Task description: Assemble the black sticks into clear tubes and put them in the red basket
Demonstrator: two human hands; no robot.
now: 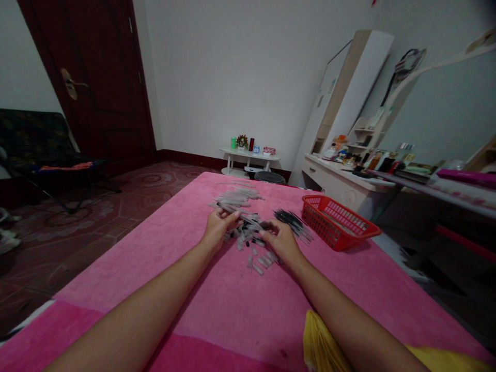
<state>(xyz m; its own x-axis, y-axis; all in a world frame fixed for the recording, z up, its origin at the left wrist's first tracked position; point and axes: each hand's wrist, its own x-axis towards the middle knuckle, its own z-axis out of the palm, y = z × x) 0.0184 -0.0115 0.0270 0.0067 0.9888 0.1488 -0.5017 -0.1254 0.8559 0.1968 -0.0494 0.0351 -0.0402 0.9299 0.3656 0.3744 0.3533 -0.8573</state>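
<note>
My left hand (217,227) is closed in a pinch on a thin, clear pen barrel (248,220), which slants down to the right. At its other end, the fingers of my right hand (282,240) are closed as well; what exactly lies between them is too small to make out. Under and between my hands is a loose heap of small clear and black pen parts (241,240). Several clear caps (265,260) lie nearer me. Beyond my left hand is a pile of clear tubes (237,196). Thin black refills (291,221) lie bunched just past my right hand.
A red plastic basket (329,230) stands on the pink cloth (217,315) at the right edge. Yellow fabric (323,341) is under my right forearm. A cluttered dressing table (333,178) stands to the right, a folding chair (42,150) to the left.
</note>
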